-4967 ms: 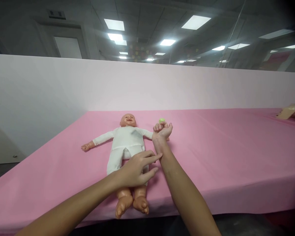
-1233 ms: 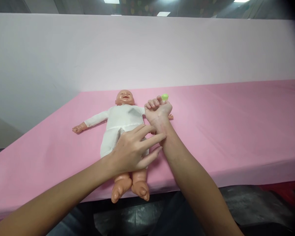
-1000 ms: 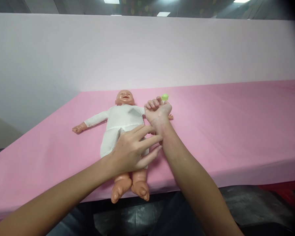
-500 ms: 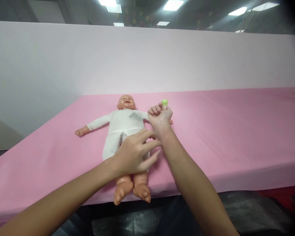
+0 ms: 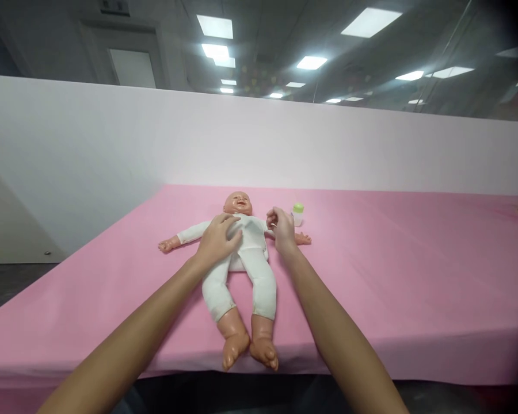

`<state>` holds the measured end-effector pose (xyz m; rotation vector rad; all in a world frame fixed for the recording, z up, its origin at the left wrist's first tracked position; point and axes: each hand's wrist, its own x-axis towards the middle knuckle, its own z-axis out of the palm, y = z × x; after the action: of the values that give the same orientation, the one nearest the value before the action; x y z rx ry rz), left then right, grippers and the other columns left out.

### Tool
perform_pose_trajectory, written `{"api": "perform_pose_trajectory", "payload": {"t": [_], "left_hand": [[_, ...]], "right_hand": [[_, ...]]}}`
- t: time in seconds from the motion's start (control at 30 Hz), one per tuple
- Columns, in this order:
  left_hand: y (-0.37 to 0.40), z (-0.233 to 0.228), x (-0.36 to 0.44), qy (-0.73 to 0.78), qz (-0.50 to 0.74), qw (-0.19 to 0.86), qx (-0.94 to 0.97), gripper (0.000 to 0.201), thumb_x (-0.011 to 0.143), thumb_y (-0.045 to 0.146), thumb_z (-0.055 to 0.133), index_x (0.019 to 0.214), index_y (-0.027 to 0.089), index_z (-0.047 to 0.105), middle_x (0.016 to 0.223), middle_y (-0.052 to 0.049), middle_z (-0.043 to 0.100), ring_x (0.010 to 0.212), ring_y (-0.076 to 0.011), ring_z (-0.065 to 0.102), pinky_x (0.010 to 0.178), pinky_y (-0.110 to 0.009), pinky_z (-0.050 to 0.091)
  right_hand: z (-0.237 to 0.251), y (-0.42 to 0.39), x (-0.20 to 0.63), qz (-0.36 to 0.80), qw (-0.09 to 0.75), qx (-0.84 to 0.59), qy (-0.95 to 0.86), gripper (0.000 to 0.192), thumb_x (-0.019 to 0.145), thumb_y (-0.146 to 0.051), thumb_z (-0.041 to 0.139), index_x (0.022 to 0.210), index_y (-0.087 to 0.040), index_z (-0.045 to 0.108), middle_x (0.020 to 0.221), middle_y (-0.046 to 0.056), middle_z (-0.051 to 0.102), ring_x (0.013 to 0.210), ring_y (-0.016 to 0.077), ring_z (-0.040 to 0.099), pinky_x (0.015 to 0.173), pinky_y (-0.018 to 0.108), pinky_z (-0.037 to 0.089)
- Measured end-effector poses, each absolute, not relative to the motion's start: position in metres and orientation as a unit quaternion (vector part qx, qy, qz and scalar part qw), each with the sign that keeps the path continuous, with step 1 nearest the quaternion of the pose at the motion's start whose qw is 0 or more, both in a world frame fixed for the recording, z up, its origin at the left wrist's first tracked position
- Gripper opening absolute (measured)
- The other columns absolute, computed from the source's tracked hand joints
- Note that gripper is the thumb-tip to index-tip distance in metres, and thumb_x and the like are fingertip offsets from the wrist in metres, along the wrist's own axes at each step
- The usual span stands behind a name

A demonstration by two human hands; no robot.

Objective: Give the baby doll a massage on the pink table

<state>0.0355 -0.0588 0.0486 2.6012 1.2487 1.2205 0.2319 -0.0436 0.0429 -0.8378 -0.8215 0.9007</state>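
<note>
One long pink tabletop (image 5: 392, 270) fills the view, backed by a pale partition wall (image 5: 112, 144). On it lies a baby doll (image 5: 242, 261) in a white bodysuit, on its back, head toward twelve o'clock and bare feet at the near edge at six. As far as can be judged, the handling is in its middle: the doll is laid out flat, both hands on it, nothing lifted. The left hand (image 5: 218, 241) rests spread and flat on the chest. The right hand (image 5: 280, 229), at three o'clock from the chest, is curled with fingertips pinched at the doll's sleeve. A small green-capped bottle (image 5: 298, 214) stands upright just beyond, at one o'clock; its contents cannot be told.
</note>
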Motion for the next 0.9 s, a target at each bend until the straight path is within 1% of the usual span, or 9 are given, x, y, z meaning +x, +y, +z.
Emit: {"api": "perform_pose_trajectory", "payload": {"t": [0.13,0.17,0.23,0.33,0.47,0.57,0.67,0.77,0.9], "left_hand": [[-0.047,0.034,0.032,0.415,0.326,0.035,0.849,0.044,0.097,0.037,0.05,0.133,0.016,0.064,0.148,-0.014,0.055,0.137,-0.0322,0.05,0.118,-0.051,0.038],[-0.045,0.031,0.031,0.417,0.311,0.046,0.853,0.045,0.099,0.039,0.046,0.134,0.016,0.064,0.151,-0.014,0.053,0.14,-0.0321,0.048,0.119,-0.051,0.036],[-0.043,0.028,0.031,0.421,0.287,0.069,0.858,0.047,0.102,0.04,0.041,0.139,0.019,0.06,0.154,-0.012,0.051,0.143,-0.0313,0.045,0.12,-0.051,0.034],[-0.043,0.029,0.029,0.423,0.267,0.08,0.862,0.046,0.102,0.041,0.039,0.14,0.022,0.058,0.152,-0.011,0.052,0.141,-0.0313,0.046,0.117,-0.052,0.036],[-0.048,0.036,0.028,0.413,0.266,0.057,0.869,0.033,0.1,0.036,0.04,0.116,0.021,0.066,0.126,-0.011,0.065,0.119,-0.0302,0.058,0.102,-0.049,0.046],[-0.05,0.039,0.028,0.408,0.275,0.049,0.869,0.025,0.099,0.033,0.043,0.102,0.022,0.065,0.108,-0.009,0.067,0.106,-0.0284,0.059,0.094,-0.045,0.047],[-0.048,0.037,0.028,0.412,0.292,0.056,0.861,0.022,0.097,0.033,0.045,0.099,0.022,0.065,0.103,-0.007,0.067,0.103,-0.0278,0.059,0.092,-0.043,0.045],[-0.046,0.036,0.028,0.422,0.314,0.078,0.847,0.021,0.096,0.034,0.047,0.093,0.023,0.065,0.099,-0.006,0.068,0.1,-0.0272,0.059,0.089,-0.041,0.045],[-0.042,0.036,0.026,0.425,0.347,0.106,0.829,0.022,0.093,0.034,0.049,0.083,0.022,0.064,0.094,-0.005,0.071,0.095,-0.0261,0.061,0.082,-0.038,0.044]], "right_hand": [[0.021,-0.04,0.223,0.217,0.626,-0.441,-0.605,0.015,0.084,-0.031,0.06,0.076,-0.02,0.066,0.079,0.001,0.065,0.077,0.0175,0.057,0.073,0.029,0.048],[0.016,-0.039,0.221,0.194,0.594,-0.44,-0.644,0.013,0.083,-0.031,0.062,0.083,-0.02,0.068,0.087,0.002,0.066,0.082,0.0182,0.058,0.078,0.032,0.049],[0.008,-0.036,0.219,0.175,0.543,-0.434,-0.697,0.021,0.083,-0.029,0.064,0.101,-0.022,0.07,0.103,0.005,0.066,0.093,0.0198,0.06,0.087,0.035,0.05],[0.001,-0.033,0.22,0.173,0.51,-0.447,-0.714,0.033,0.084,-0.032,0.065,0.117,-0.023,0.067,0.115,0.007,0.061,0.101,0.0209,0.06,0.091,0.037,0.05],[0.002,-0.032,0.222,0.174,0.487,-0.476,-0.711,0.031,0.085,-0.037,0.066,0.111,-0.022,0.07,0.11,0.007,0.062,0.092,0.0201,0.061,0.088,0.038,0.052],[0.004,-0.033,0.223,0.175,0.487,-0.491,-0.701,0.025,0.084,-0.036,0.065,0.103,-0.021,0.071,0.102,0.006,0.065,0.085,0.0195,0.062,0.083,0.036,0.051],[0.004,-0.033,0.224,0.184,0.494,-0.499,-0.688,0.02,0.083,-0.034,0.064,0.097,-0.021,0.072,0.09,0.003,0.069,0.077,0.0189,0.062,0.076,0.034,0.05],[0.005,-0.034,0.224,0.192,0.493,-0.509,-0.679,0.02,0.082,-0.035,0.064,0.094,-0.022,0.072,0.075,0.0,0.068,0.069,0.0185,0.061,0.069,0.031,0.047],[0.008,-0.036,0.223,0.187,0.493,-0.522,-0.67,0.017,0.081,-0.035,0.063,0.088,-0.023,0.072,0.069,-0.002,0.067,0.066,0.0178,0.06,0.065,0.029,0.045]]}}
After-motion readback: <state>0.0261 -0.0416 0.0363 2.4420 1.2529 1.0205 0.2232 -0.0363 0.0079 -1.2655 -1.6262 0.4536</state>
